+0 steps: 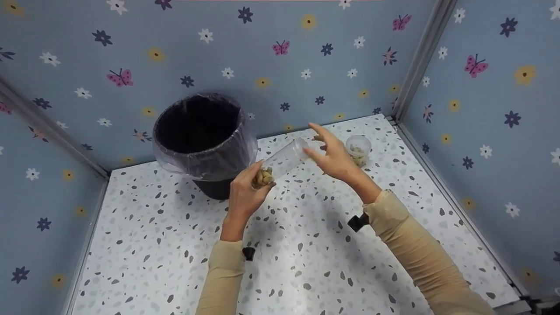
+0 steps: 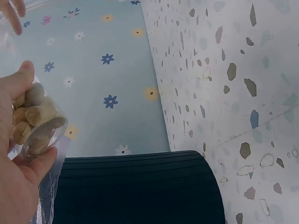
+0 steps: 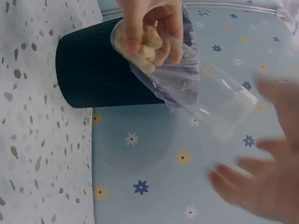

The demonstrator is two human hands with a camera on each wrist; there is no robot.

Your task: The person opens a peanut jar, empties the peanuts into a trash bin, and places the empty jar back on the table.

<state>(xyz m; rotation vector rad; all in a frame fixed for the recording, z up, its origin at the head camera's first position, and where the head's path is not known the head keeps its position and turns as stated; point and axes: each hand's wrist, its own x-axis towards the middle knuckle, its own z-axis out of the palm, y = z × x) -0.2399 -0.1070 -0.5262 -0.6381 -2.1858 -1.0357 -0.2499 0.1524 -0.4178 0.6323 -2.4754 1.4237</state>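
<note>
My left hand (image 1: 245,194) grips the lower end of a clear plastic jar (image 1: 285,161), long and tube-shaped, tilted with its far end up to the right. Tan nuts (image 1: 264,177), perhaps pistachios, are gathered at its low end. In the left wrist view the thumb and fingers curl round the jar's base (image 2: 49,135). Beside the raised end is my right hand (image 1: 333,159), fingers spread and holding nothing; in the right wrist view it is blurred and apart from the jar (image 3: 205,100). Whether a lid covers the raised end, I cannot tell.
A dark bin (image 1: 214,188) with a clear plastic liner (image 1: 205,166) stands at the back left, close to my left hand. Behind my right hand, a second clear container (image 1: 358,144) holds more nuts on the speckled table (image 1: 288,262). Flower-patterned panels (image 1: 280,26) enclose the table.
</note>
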